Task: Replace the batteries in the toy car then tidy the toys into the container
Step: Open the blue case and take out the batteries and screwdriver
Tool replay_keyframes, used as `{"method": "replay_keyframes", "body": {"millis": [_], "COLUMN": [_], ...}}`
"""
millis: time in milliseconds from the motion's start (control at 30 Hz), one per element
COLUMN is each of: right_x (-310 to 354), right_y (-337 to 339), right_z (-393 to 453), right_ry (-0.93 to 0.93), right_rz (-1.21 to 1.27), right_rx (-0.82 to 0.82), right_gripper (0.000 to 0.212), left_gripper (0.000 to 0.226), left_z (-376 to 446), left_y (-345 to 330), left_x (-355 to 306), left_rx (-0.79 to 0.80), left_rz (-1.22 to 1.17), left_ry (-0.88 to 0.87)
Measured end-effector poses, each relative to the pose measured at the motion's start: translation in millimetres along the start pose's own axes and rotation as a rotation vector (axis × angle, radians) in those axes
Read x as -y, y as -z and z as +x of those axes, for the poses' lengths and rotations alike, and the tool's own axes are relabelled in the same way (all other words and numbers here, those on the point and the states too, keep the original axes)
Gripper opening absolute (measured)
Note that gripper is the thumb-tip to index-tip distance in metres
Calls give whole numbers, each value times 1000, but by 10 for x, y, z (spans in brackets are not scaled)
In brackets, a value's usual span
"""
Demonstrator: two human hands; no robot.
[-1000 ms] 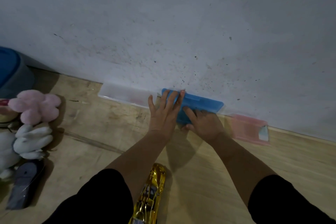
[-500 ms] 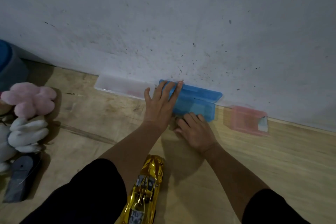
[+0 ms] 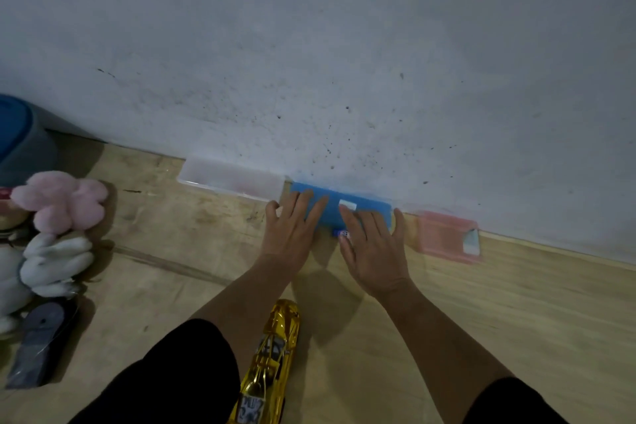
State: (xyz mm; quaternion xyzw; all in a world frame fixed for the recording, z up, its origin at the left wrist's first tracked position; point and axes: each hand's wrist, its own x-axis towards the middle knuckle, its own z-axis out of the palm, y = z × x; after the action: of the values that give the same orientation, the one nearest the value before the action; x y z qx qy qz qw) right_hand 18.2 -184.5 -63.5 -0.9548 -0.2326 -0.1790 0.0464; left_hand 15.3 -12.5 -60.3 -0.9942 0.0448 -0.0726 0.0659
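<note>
both hands, left hand [image 3: 292, 227] and right hand [image 3: 373, 248], lie flat with straight fingers on the blue plastic box [image 3: 339, 208] (holding nothing). this looks like the battery-fetching step. next, pick up the small battery [image 3: 342, 234] for the shiny gold toy car [image 3: 272, 361].

Wooden floor [image 3: 516, 303]: boxes [image 3: 339, 213], toys [image 3: 272, 361].

bare forearms, black clothing [image 3: 172, 372] at lower edges

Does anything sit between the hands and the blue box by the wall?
Nothing visible. The left hand and right hand both already rest flat on the blue box, fingers straight. A small battery-like item shows at the box's near edge, under the right fingers.
</note>
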Motion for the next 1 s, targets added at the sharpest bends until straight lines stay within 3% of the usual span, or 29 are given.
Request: {"method": "replay_keyframes", "body": {"millis": [233, 400, 500, 667, 800, 867, 1000], "right_x": [70, 187, 328, 843, 1331, 1507, 1690], "right_y": [-103, -76, -46, -88, -164, -255, -457], "right_z": [-106, 27, 180, 444, 715, 829, 975], "right_ry": [-57, -130, -39, 104, 136, 113, 41], "right_rz": [106, 66, -33, -17, -22, 4, 10], "right_rx": [-1, 62, 71, 99, 143, 162, 189], "right_gripper": [43, 48, 51, 54, 53, 62, 71], "left_gripper": [65, 65, 64, 67, 66, 61, 59], "left_z": [-164, -75, -122, -335, -357, -336, -222], "left_y": [68, 228, 299, 202, 210, 139, -30], "left_x": [-46, -6, 250, 1033, 1529, 1692, 1855], "left_rx": [292, 270, 194, 85, 166, 256, 291], "left_rz": [-150, -230, -180, -67, -89, -111, -176], "left_ry": [29, 43, 21, 133, 215, 193, 89]}}
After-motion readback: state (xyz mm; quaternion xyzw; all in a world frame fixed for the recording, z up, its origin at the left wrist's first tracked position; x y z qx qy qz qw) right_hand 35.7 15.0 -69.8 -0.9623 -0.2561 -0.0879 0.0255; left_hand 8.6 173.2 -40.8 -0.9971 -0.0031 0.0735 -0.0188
